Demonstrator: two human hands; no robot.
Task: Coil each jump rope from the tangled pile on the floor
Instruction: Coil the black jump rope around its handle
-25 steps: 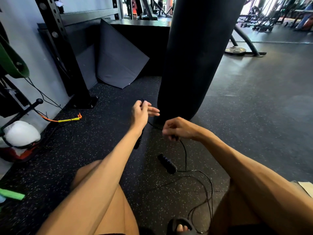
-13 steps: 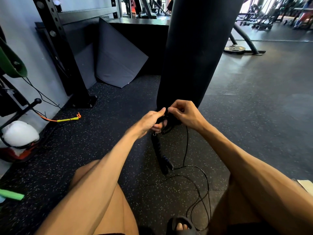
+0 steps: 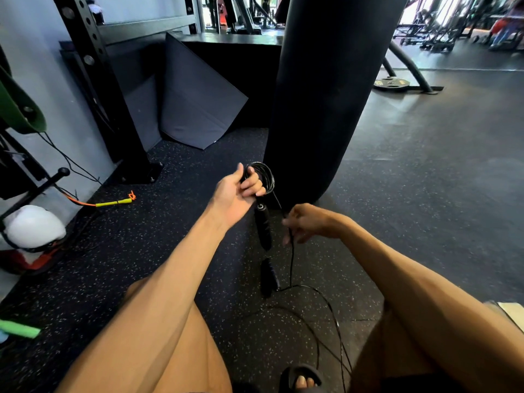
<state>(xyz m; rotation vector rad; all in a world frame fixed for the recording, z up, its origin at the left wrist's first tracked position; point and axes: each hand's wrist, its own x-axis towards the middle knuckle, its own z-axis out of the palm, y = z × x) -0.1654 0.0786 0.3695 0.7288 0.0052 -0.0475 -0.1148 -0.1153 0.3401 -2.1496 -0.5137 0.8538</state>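
— What's over at the left edge of the frame?

— A white rounded object [image 3: 34, 226] low against the wall, a yellow-and-orange cord [image 3: 113, 202] on the speckled rubber floor [image 3: 175, 251], and a black rack upright [image 3: 113, 109] above them.

— And the left hand?

— The left hand [image 3: 236, 195] is just left of centre, arm stretched forward, palm turned up and inward. Its fingers curl shut around several loops of a thin black jump rope [image 3: 265, 177]; one black handle [image 3: 263, 226] hangs down from that grip.

— The right?

— The right hand [image 3: 307, 222] is slightly lower, right of centre, knuckles up, fingers loosely bent and pinching the rope's free length. From there the cord drops to the floor, looping at lower centre beside the second handle [image 3: 269, 276]. A sandalled foot [image 3: 302, 378] shows at the bottom edge.

— Behind them?

— A black punching bag [image 3: 326, 95], upper centre.
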